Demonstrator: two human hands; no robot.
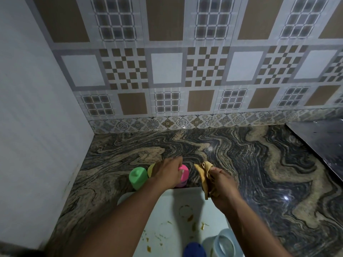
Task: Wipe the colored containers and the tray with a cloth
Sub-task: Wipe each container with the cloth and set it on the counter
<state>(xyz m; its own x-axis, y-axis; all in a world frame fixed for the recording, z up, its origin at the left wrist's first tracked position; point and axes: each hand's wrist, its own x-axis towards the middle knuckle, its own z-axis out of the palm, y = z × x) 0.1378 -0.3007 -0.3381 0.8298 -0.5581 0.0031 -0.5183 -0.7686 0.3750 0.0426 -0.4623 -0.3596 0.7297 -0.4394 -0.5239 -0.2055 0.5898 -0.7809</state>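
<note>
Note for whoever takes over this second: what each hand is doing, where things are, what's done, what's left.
Left hand grips the pink container at the tray's far edge. Right hand holds the bunched cloth, touching nothing else.
The green container and yellow container stand beside the pink one. The blue container and pale container are at the near end.
Done: cannot tell which containers are wiped.
Left: the tray shows brown stains and ring marks; wipe it and any unwiped containers.
</note>
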